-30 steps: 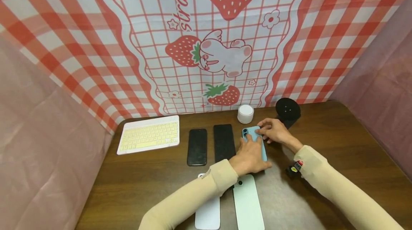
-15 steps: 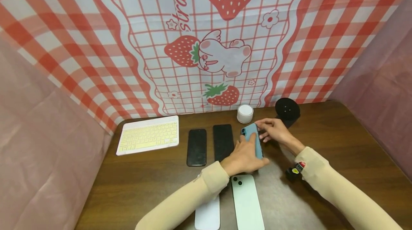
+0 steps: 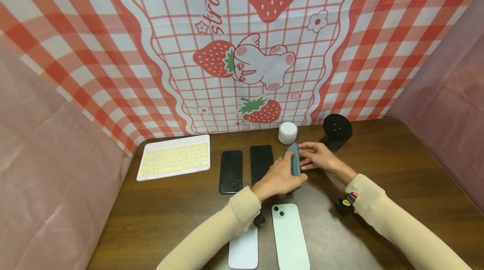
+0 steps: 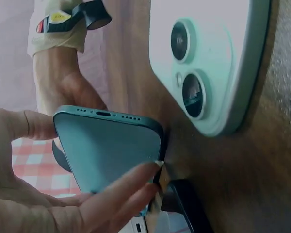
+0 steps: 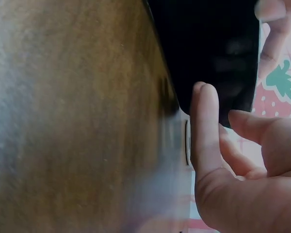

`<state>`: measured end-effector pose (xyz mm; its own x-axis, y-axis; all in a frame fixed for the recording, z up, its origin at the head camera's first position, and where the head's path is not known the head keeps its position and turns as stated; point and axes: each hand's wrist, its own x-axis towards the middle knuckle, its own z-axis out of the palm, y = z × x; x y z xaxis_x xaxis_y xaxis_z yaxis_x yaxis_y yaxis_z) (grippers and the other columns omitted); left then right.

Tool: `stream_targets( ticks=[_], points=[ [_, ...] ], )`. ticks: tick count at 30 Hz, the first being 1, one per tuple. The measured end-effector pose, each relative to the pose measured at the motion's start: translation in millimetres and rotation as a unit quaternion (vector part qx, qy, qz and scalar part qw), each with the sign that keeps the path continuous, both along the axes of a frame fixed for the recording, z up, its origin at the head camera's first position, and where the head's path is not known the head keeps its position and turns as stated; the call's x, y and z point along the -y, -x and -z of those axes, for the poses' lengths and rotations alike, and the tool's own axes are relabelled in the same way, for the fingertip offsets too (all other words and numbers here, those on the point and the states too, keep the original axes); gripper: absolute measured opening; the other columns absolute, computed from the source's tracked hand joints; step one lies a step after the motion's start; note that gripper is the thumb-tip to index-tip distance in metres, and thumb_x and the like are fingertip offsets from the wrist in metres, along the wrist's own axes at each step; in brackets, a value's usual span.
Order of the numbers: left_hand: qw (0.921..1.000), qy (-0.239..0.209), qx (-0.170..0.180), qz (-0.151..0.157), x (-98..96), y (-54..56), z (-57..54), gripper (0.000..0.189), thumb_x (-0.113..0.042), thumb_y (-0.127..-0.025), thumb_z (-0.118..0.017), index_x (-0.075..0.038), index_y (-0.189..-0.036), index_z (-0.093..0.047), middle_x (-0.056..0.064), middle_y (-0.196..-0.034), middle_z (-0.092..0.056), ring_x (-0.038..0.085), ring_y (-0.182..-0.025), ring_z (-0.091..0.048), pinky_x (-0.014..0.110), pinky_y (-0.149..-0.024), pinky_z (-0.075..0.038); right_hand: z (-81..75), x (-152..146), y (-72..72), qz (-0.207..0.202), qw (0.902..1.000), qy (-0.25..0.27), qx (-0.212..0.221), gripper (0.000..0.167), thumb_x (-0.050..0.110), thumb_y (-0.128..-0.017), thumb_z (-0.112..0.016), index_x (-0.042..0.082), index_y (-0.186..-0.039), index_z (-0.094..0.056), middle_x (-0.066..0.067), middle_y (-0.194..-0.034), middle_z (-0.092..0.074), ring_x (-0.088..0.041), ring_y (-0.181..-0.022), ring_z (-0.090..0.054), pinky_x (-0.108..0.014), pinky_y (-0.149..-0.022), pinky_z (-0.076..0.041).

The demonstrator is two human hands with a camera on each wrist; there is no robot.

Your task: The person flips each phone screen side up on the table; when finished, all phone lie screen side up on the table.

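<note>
A blue smartphone stands tilted up on its long edge over the table. My left hand grips it, thumb on one long edge and fingers across the blue back, as the left wrist view shows with the phone's port end facing the camera. Close on the screen side is my right hand. In the right wrist view its fairly straight index finger and thumb lie at one end of the black screen; firm contact is hard to tell. Beside them lies a black phone, partly behind the left hand.
Another black phone and a white keyboard lie left. Nearer are a pale green phone and a white phone, partly under the left sleeve. A white cylinder and a black round-topped stand are at the back.
The blue phone has turned from lying nearly flat, back up, to standing on its edge. My left hand has moved slightly left with it; the right hand stays near its screen side.
</note>
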<state>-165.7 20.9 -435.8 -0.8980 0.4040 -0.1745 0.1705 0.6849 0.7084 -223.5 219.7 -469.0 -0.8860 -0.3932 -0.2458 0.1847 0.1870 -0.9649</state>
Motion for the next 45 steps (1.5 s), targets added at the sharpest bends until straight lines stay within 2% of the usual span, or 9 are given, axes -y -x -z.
stream_targets(
  ticks=[4, 7, 11, 14, 19, 23, 32, 40, 45],
  points=[
    [0.9995, -0.03, -0.005, 0.004, 6.1, 5.6, -0.2, 0.068, -0.038, -0.097, -0.066, -0.009, -0.153, -0.04, 0.017, -0.131, -0.065, 0.023, -0.105, -0.067, 0.031, -0.081, -0.054, 4.0, 2.2, -2.3, -0.026, 0.9995, -0.017, -0.001, 0.051, 0.009, -0.11, -0.048, -0.02, -0.149, -0.036, -0.021, -0.116, -0.075, -0.007, -0.08, -0.076, -0.029, -0.076, -0.064],
    [0.9972, -0.073, 0.013, 0.005, 10.7, 8.5, -1.2, 0.056, -0.032, -0.099, -0.066, -0.007, -0.145, -0.047, 0.019, -0.122, -0.071, 0.023, -0.088, -0.076, 0.028, -0.068, -0.058, 5.6, 4.3, -4.4, -0.036, 0.9989, -0.03, -0.009, 0.05, 0.01, -0.11, -0.049, -0.021, -0.147, -0.039, -0.03, -0.121, -0.072, -0.008, -0.081, -0.076, -0.03, -0.077, -0.064],
    [0.9889, -0.138, 0.056, -0.008, 16.2, 9.8, -3.2, 0.048, -0.021, -0.099, -0.069, -0.004, -0.139, -0.049, 0.022, -0.11, -0.073, 0.023, -0.061, -0.075, 0.037, -0.057, -0.062, 5.8, 7.5, -6.5, -0.034, 0.9981, -0.049, -0.016, 0.048, 0.015, -0.11, -0.052, -0.019, -0.143, -0.047, -0.028, -0.118, -0.073, -0.01, -0.083, -0.076, -0.032, -0.077, -0.064],
    [0.9856, -0.153, 0.069, -0.019, 18.8, 10.3, -4.1, 0.051, -0.018, -0.097, -0.07, -0.002, -0.14, -0.048, 0.021, -0.11, -0.072, 0.019, -0.057, -0.073, 0.04, -0.059, -0.063, 4.2, 9.5, -8.3, -0.032, 0.9962, -0.077, -0.024, 0.048, 0.02, -0.109, -0.055, -0.016, -0.141, -0.053, -0.025, -0.117, -0.074, -0.013, -0.084, -0.077, -0.032, -0.074, -0.064],
    [0.9835, -0.16, 0.08, -0.028, 22.9, 11.8, -5.4, 0.052, -0.013, -0.095, -0.069, 0.0, -0.141, -0.048, 0.021, -0.111, -0.071, 0.018, -0.058, -0.073, 0.041, -0.062, -0.064, -0.2, 12.5, -10.7, -0.026, 0.9934, -0.108, -0.03, 0.047, 0.024, -0.108, -0.058, -0.013, -0.138, -0.057, -0.028, -0.121, -0.073, -0.017, -0.083, -0.078, -0.031, -0.07, -0.064],
    [0.9801, -0.17, 0.096, -0.038, 27.2, 12.4, -4.6, 0.052, -0.01, -0.095, -0.071, 0.0, -0.141, -0.049, 0.016, -0.104, -0.071, 0.018, -0.059, -0.073, 0.041, -0.063, -0.064, -2.5, 13.1, -13.2, -0.023, 0.9915, -0.123, -0.033, 0.051, 0.025, -0.106, -0.062, -0.014, -0.138, -0.056, -0.029, -0.118, -0.073, -0.018, -0.08, -0.078, -0.031, -0.069, -0.064],
    [0.9636, -0.216, 0.147, -0.056, 31.4, 14.0, 2.9, 0.059, 0.005, -0.091, -0.067, 0.01, -0.145, -0.044, 0.017, -0.088, -0.072, 0.024, -0.059, -0.073, 0.038, -0.062, -0.064, -6.0, 13.8, -20.9, 0.02, 0.98, -0.184, -0.073, 0.062, 0.029, -0.097, -0.076, -0.011, -0.139, -0.055, -0.02, -0.103, -0.073, -0.016, -0.073, -0.073, -0.031, -0.065, -0.063],
    [0.9643, -0.211, 0.149, -0.06, 29.8, 14.9, 9.3, 0.064, 0.009, -0.091, -0.067, 0.012, -0.15, -0.041, 0.024, -0.089, -0.073, 0.035, -0.067, -0.076, 0.037, -0.063, -0.064, -4.2, 11.2, -23.3, 0.04, 0.9733, -0.202, -0.102, 0.06, 0.02, -0.093, -0.08, -0.012, -0.137, -0.056, -0.019, -0.1, -0.071, -0.016, -0.069, -0.071, -0.031, -0.062, -0.062],
    [0.9695, -0.191, 0.14, -0.064, 27.7, 14.7, 8.2, 0.07, 0.009, -0.092, -0.068, 0.01, -0.154, -0.037, 0.021, -0.086, -0.073, 0.032, -0.066, -0.076, 0.035, -0.063, -0.064, -3.7, 9.5, -20.9, 0.04, 0.9734, -0.202, -0.099, 0.062, 0.022, -0.091, -0.082, -0.009, -0.139, -0.056, -0.017, -0.1, -0.071, -0.016, -0.07, -0.071, -0.031, -0.062, -0.062]
  ],
)
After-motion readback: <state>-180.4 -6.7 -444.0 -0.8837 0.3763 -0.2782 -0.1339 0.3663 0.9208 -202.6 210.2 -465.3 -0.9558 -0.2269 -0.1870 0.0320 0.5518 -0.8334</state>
